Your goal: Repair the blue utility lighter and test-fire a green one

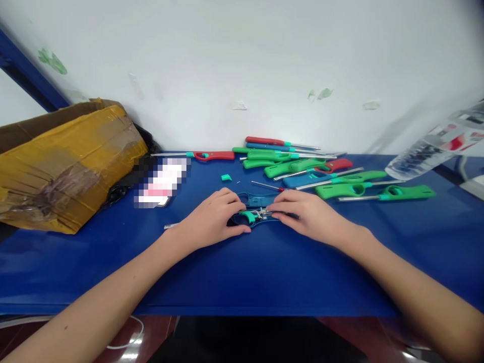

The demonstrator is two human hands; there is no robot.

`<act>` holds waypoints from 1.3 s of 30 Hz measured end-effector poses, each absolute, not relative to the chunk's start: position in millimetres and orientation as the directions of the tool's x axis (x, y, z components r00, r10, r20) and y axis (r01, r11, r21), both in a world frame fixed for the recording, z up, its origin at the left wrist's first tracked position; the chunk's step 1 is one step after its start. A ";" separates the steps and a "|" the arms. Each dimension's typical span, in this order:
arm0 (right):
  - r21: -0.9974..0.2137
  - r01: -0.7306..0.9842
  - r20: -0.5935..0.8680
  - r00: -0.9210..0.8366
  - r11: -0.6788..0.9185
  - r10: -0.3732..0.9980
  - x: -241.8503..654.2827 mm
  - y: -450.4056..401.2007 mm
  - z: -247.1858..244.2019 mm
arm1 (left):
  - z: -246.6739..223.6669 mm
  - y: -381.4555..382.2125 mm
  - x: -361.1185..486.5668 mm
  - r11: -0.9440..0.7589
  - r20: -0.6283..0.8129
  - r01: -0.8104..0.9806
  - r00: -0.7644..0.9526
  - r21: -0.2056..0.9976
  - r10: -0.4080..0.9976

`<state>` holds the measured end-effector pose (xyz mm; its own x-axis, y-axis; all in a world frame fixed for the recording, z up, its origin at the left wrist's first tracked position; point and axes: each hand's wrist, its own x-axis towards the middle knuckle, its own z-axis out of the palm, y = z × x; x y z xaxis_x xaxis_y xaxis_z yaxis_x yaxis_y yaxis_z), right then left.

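White wall rises at twelve o'clock behind our blue table, its paint patched with green smudges and bits of tape. At the middle of the clock, we have an opened blue lighter half lying on the tabletop, with a teal trigger and small metal parts inside. Our left hand grasps its trigger end, thumb along the near edge and fingers over the far one. Our right hand bends over the other end; whether its fingertips pinch a part or only touch the shell, we cannot tell. Just beside, at twelve o'clock, sits a second blue half. We see a loose teal piece at eleven, and beyond it a red lighter. Green, blue and red lighters overlap between one and two. Toward ten lie a blurred-out phone and, farther off, a yellow-taped carton. Between two and three is a clear labelled bottle.
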<state>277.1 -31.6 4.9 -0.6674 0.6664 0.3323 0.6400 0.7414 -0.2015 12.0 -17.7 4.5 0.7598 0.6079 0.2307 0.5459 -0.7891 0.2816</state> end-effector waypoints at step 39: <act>-0.081 0.637 0.374 -0.694 0.767 0.615 276.7 -33.0 1.7 | 33.4 -7.0 -20.9 -0.725 0.038 0.622 0.751 0.295 0.660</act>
<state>276.7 -33.0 1.7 -0.6937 0.6155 0.3741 0.6367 0.7668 -0.0809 -20.9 -7.0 33.4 0.7507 0.6596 0.0378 0.6224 -0.7252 0.2946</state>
